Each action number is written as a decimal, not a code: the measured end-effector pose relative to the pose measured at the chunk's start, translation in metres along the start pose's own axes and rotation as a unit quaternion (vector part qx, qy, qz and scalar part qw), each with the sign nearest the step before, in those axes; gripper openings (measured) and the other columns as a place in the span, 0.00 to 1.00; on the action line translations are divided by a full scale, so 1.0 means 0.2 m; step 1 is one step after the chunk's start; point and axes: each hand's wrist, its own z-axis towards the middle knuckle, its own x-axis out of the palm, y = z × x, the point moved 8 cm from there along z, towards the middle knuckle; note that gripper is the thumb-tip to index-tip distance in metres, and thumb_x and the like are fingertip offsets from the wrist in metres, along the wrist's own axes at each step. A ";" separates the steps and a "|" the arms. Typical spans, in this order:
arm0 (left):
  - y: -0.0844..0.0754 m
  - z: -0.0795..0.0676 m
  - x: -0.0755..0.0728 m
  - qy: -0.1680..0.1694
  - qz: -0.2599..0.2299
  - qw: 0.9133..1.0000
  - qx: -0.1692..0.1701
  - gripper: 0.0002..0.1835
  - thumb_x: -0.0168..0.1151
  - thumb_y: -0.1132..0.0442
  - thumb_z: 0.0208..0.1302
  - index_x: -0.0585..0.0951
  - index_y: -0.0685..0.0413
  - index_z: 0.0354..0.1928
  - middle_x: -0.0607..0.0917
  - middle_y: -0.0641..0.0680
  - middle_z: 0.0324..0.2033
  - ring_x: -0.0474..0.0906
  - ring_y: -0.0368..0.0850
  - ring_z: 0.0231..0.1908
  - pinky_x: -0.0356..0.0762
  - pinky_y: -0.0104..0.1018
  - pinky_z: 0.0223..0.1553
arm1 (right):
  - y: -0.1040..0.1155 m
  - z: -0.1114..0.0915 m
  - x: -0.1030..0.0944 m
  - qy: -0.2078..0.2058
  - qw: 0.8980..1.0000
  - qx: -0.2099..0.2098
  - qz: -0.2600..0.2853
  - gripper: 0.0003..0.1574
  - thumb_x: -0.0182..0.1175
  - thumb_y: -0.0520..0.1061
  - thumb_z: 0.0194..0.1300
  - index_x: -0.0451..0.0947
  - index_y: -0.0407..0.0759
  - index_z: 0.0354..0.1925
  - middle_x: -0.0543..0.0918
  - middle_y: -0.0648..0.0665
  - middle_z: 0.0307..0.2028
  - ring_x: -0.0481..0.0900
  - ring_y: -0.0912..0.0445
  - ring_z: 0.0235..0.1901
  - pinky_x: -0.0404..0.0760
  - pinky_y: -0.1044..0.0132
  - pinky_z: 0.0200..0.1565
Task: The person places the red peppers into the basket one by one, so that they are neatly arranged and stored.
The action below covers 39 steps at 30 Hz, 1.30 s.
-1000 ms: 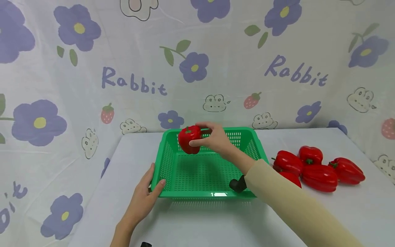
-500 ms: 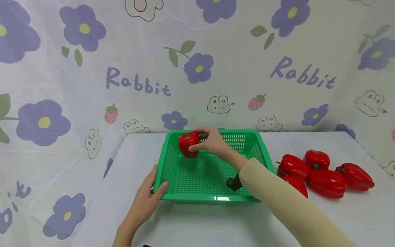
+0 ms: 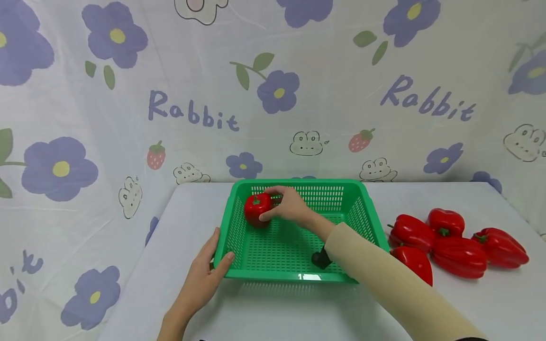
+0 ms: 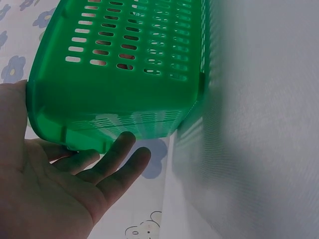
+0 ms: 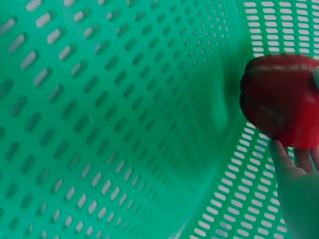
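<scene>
A green perforated plastic basket [image 3: 273, 274] stands on the white table. In the head view my left hand [image 3: 200, 279] holds its left front corner, thumb over the rim and fingers outside. The left wrist view shows the thumb at the rim and the fingers spread along the basket's outer wall [image 4: 109, 87]. My right hand [image 3: 292, 208] reaches inside and grips a red bell pepper [image 3: 257, 213], stem up, at the back left corner. In the right wrist view the pepper [image 5: 276, 99] is low by the basket wall, with fingertips under its side.
Several red bell peppers [image 3: 458, 255] lie together on the table [image 3: 490, 308] right of the basket. A black wrist device [image 3: 321, 258] shows below my right wrist. A patterned cloth [image 3: 192, 151] hangs behind the table.
My right hand has lowered the pepper deeper into the basket's back left corner. The left hand stays at the rim. The head view has shifted slightly.
</scene>
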 end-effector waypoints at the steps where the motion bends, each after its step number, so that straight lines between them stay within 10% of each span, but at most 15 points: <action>1: 0.00 0.00 0.00 0.000 -0.001 1.000 0.001 0.39 0.56 0.51 0.73 0.49 0.49 0.78 0.54 0.53 0.75 0.54 0.51 0.71 0.72 0.52 0.57 | 0.00 0.00 0.01 0.000 1.000 0.001 0.000 0.40 0.77 0.34 0.48 0.75 0.37 0.60 0.79 0.42 0.54 0.79 0.47 0.52 0.82 0.58 0.46; 39: 0.01 0.01 0.01 -0.006 0.019 1.000 -0.004 0.39 0.56 0.48 0.73 0.50 0.48 0.78 0.54 0.53 0.75 0.55 0.51 0.71 0.73 0.52 0.55 | 0.07 -0.04 -0.08 -0.016 0.998 0.049 0.025 0.47 0.77 0.47 0.52 0.70 0.43 0.68 0.73 0.36 0.62 0.73 0.45 0.58 0.75 0.51 0.55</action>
